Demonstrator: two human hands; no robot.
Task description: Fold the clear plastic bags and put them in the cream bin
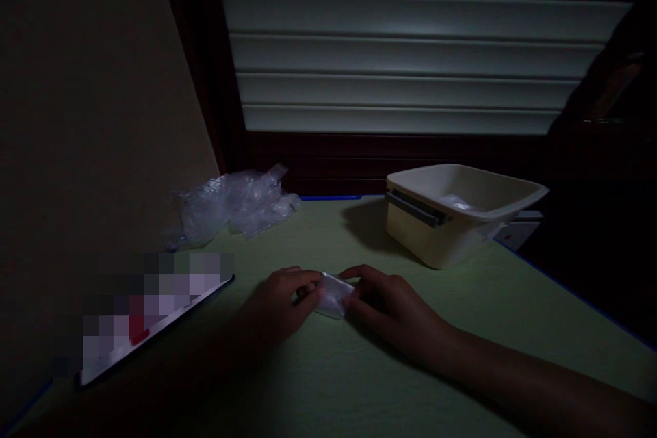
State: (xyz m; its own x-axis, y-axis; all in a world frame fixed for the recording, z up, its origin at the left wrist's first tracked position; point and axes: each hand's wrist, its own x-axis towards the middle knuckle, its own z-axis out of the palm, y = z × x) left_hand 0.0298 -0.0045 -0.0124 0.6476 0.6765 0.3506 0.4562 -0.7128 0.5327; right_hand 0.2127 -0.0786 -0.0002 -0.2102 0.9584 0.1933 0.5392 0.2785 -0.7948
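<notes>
A small folded piece of clear plastic (335, 295) lies between my hands, just above the pale green table (328, 369). My left hand (287, 301) pinches its left side between thumb and fingers. On the other side, my right hand (382, 304) has its thumb and fingertips on the plastic's right edge. The plastic looks like a small bag or film, but dim light hides its details.
Crumpled clear plastic bags (236, 202) are heaped at the back left. A cream bin (436, 239) with a grey handle stands at the back right, some clear plastic inside. A partly blurred, dark-edged flat object (169, 321) lies at the left.
</notes>
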